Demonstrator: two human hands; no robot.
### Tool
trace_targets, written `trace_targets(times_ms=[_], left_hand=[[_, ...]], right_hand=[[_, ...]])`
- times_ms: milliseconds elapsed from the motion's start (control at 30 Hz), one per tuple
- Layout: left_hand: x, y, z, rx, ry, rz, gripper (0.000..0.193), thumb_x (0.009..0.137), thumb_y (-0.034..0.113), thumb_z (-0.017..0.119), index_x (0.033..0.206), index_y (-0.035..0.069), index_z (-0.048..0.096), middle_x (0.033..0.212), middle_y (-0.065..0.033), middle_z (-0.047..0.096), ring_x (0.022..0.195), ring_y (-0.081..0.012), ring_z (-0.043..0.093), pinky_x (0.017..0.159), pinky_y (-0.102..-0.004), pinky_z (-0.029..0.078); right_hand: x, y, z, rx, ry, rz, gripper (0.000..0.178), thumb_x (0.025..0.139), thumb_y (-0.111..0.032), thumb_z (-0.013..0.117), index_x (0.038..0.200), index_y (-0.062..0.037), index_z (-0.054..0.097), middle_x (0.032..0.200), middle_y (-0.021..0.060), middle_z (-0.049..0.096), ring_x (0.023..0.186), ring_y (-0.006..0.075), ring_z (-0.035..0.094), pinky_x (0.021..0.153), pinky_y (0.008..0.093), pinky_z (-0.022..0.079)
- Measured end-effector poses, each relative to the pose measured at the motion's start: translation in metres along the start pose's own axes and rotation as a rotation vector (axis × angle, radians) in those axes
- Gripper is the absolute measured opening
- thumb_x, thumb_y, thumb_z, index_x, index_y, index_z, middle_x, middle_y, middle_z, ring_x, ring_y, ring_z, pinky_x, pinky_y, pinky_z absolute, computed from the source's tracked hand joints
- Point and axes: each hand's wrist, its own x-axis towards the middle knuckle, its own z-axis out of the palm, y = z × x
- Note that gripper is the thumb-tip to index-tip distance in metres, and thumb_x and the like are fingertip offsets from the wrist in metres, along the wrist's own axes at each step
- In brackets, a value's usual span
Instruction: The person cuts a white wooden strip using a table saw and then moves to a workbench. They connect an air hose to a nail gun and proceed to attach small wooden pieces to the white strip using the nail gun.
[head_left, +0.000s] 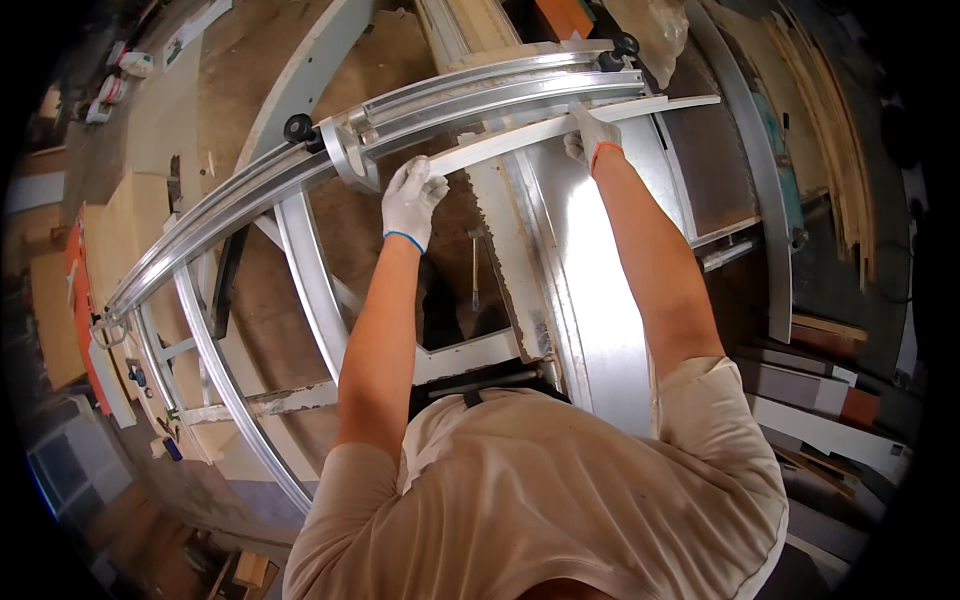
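Note:
A long, narrow white strip lies along the near side of a silver metal rail. My left hand, in a white glove with a blue cuff edge, is closed on the strip's left end. Farther right, my right hand grips the same strip; its white glove has an orange cuff edge. The strip's thin right end sticks out past that hand. Just left of my left hand, a silver flip stop sits on the rail.
Black knobs stand on the rail. Below it spreads a ribbed metal frame; a shiny metal table lies under my right arm. Long wooden strips lean at the far right, and stacked boards lie near right.

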Motion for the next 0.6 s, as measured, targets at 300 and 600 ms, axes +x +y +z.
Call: trace_targets(times_ms=[300, 600], left_hand=[[0.057, -0.003, -0.017, -0.018, 0.081, -0.080, 0.038, 0.103, 0.021, 0.084, 0.132, 0.002, 0.069, 0.112, -0.0070, 0.073, 0.092, -0.0243, 0.074, 0.081, -0.0379, 0.065], [0.087, -0.008, -0.021, -0.070, 0.110, -0.124, 0.038, 0.103, 0.016, 0.082, 0.136, 0.002, 0.069, 0.119, -0.0079, 0.073, 0.094, -0.0246, 0.072, 0.081, -0.0384, 0.065]], right_hand=[[0.019, -0.001, 0.013, 0.033, -0.070, 0.009, 0.045, 0.099, -0.040, 0.081, 0.092, 0.0020, 0.066, 0.070, 0.0109, 0.063, 0.048, 0.0183, 0.056, 0.040, 0.0332, 0.047], [0.021, 0.012, 0.005, -0.017, -0.278, -0.069, 0.039, 0.099, -0.034, 0.075, 0.080, -0.0009, 0.070, 0.069, 0.0089, 0.068, 0.052, 0.0182, 0.063, 0.046, 0.0324, 0.053]])
